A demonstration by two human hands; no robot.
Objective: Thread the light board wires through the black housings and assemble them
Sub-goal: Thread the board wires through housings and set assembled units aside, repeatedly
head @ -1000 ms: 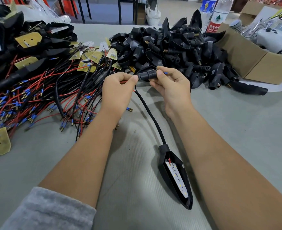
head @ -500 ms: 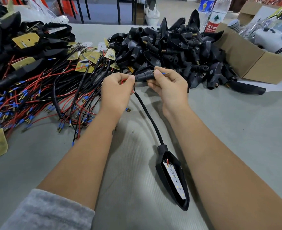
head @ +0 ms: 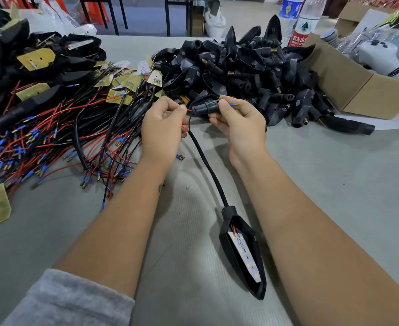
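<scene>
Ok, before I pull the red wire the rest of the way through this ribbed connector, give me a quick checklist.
1. Right hand grips the ribbed connector: ok.
2. Left hand pinches the red wire at the connector's entry: ok.
3. Blue-tipped wire already out the far end: ok.
4. Black cable runs unkinked to the housing: ok.
5. Light board seated in the housing: ok.
6. Red wire free inside the connector: cannot tell.

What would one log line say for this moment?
left hand: pinches thin red wire | right hand: grips ribbed black plastic connector | pointed black housing with white light board: lying on grey table
</scene>
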